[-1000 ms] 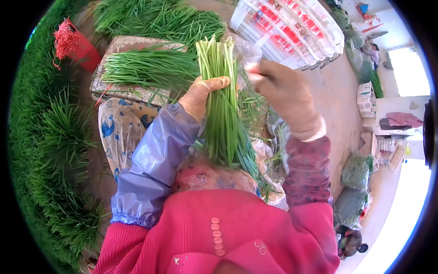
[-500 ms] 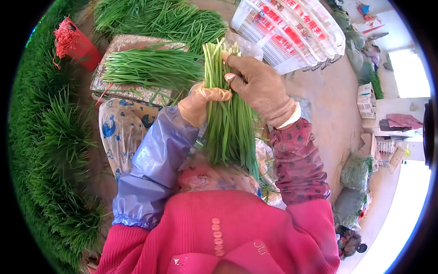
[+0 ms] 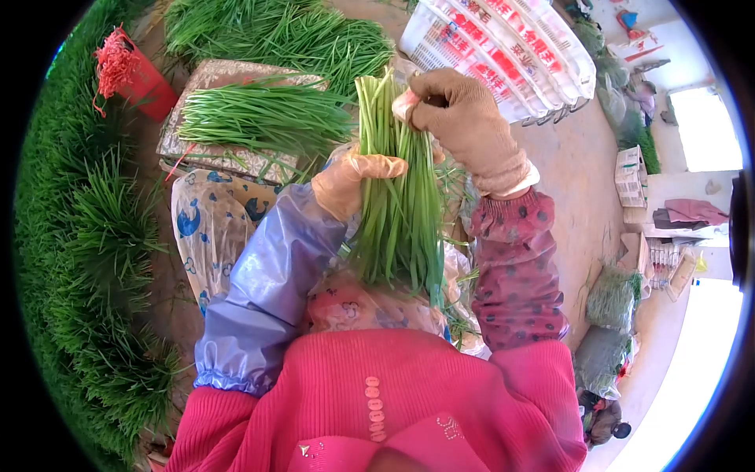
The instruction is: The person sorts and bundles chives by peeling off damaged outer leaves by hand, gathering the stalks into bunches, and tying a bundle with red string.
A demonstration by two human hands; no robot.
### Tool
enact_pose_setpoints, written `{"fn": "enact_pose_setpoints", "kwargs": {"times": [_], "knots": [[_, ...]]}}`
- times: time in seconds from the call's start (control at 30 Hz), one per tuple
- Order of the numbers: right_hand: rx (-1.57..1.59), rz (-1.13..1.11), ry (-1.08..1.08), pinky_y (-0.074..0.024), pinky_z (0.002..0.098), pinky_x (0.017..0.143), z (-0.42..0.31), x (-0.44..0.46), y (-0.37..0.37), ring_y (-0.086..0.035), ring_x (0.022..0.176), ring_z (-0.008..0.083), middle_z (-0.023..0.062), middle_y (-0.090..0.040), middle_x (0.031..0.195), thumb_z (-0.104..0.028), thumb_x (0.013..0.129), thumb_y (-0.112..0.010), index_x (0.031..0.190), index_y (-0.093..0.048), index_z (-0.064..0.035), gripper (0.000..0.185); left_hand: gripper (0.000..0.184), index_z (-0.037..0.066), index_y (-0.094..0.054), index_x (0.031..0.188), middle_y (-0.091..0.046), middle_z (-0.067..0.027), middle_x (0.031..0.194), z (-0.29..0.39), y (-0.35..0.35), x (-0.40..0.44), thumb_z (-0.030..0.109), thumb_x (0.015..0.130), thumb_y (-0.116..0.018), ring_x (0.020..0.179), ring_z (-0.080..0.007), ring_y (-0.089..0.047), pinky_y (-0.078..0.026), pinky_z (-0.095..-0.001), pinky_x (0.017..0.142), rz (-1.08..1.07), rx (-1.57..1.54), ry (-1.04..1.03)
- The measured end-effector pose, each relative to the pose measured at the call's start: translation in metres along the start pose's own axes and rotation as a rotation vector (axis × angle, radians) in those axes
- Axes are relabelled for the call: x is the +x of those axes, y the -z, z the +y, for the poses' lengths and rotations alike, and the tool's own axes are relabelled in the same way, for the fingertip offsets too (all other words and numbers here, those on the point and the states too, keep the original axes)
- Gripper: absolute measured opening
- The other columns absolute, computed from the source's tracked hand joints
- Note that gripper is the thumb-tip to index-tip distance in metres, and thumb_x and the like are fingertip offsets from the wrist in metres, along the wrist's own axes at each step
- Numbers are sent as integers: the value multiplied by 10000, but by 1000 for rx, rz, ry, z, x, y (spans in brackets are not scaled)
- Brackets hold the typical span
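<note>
A bunch of long green stalks (image 3: 399, 228) hangs over my lap, its pale cut ends up and its leaves down. Wrapped round its left side is my left hand (image 3: 355, 179), in a thin tan glove, with the thumb across the front. My right hand (image 3: 464, 118), in a brown knitted glove, is pinched at the upper right edge of the bunch near the pale ends. Whatever its fingertips hold is too small to make out. A second bunch (image 3: 259, 116) lies on a patterned board (image 3: 174, 140) at the upper left.
A red container (image 3: 149, 88) of red ties stands at the left. Green leaves (image 3: 94, 259) line the left side, and more (image 3: 275, 35) lie behind the board. White printed crates or bags (image 3: 495, 59) are at the upper right. Another person (image 3: 604, 421) is at the lower right.
My right hand moved from a blurred position off the bunch to its upper part, then slightly outward to its right edge. My left hand and the bunch shifted slightly right and down.
</note>
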State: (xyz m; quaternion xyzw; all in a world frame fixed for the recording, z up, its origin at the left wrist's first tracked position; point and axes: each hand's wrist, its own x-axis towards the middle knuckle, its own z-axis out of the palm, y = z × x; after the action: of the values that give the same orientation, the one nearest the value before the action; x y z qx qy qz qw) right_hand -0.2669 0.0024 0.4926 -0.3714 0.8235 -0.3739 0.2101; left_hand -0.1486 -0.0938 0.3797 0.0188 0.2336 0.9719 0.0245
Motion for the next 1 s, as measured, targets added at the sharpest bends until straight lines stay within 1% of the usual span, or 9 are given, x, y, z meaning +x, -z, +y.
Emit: {"fn": "enact_pose_setpoints", "kwargs": {"times": [0.03, 0.17, 0.33, 0.53, 0.63, 0.7, 0.87, 0.93, 1.0], "knots": [[-38, 80, 174, -486, 335, 708, 7, 5, -4, -631, 753, 235, 107, -652, 840, -187, 773, -702, 917, -678, -30, 215, 493, 2, -518, 1219, -635, -129, 1093, -1, 0, 1, 91, 772, -707, 928, -238, -651, -550, -369, 838, -30, 17, -1], [-172, 223, 332, -489, 330, 729, 11, 17, -10, -630, 776, 238, 119, -651, 883, -187, 782, -700, 940, -674, -18, 233, 542, -16, -515, 1230, -629, -186, 1145, -3, 6, 4, 159, 768, -736, 1022, -278, -632, -517, -431, 917, -72, 125, 37], [240, 266, 362, -491, 331, 775, 10, 20, -5, -628, 813, 260, 134, -643, 954, -190, 817, -685, 962, -670, -7, 234, 535, -6, -538, 1207, -634, -177, 1135, -3, 6, 2, 185, 755, -752, 1026, -262, -626, -523, -421, 901, -10, 97, 11], [-203, 136, 572, -482, 343, 738, 3, 22, 2, -611, 835, 268, 92, -631, 897, -201, 814, -691, 939, -680, -83, 173, 486, 2, -563, 1164, -651, -160, 1061, -7, 6, 5, 181, 756, -757, 955, -248, -643, -544, -408, 842, -37, 113, 32], [-270, 41, 581, -474, 256, 759, 5, 31, 6, -594, 861, 141, 50, -615, 983, -123, 826, -698, 1008, -682, -34, 204, 488, 4, -560, 1161, -656, -157, 1017, -7, 6, 3, 190, 759, -763, 901, -248, -653, -555, -395, 807, -2, 118, 44], [-192, -19, 535, -474, 254, 792, 8, 39, 4, -598, 938, 150, 58, -620, 1086, -107, 838, -682, 1040, -682, -37, 213, 499, 5, -554, 1170, -657, -157, 1000, -7, 7, 3, 196, 761, -766, 877, -248, -656, -559, -389, 789, 7, 111, 47], [-18, 214, 711, -493, 343, 808, 5, 33, 3, -635, 889, 258, 93, -664, 998, -238, 857, -671, 1045, -656, -76, 249, 546, -7, -510, 1220, -658, -169, 994, -9, 12, 6, 173, 765, -753, 870, -256, -658, -567, -393, 778, 42, 100, -21], [26, 284, 247, -482, 362, 874, -1, 17, 17, -624, 992, 262, 144, -638, 1130, -246, 831, -698, 1037, -652, -72, 274, 480, -1, -521, 1196, -664, -175, 1001, -7, 9, 6, 121, 774, -717, 869, -258, -663, -563, -388, 781, 35, 74, -32], [-23, 303, 232, -446, 395, 946, 9, 8, 10, -573, 1120, 275, 187, -584, 1232, -234, 805, -721, 1011, -640, -68, 277, 420, 6, -532, 1172, -671, -181, 1007, -5, 7, 6, 70, 784, -680, 867, -261, -667, -559, -383, 784, 22, 50, -38]]}}
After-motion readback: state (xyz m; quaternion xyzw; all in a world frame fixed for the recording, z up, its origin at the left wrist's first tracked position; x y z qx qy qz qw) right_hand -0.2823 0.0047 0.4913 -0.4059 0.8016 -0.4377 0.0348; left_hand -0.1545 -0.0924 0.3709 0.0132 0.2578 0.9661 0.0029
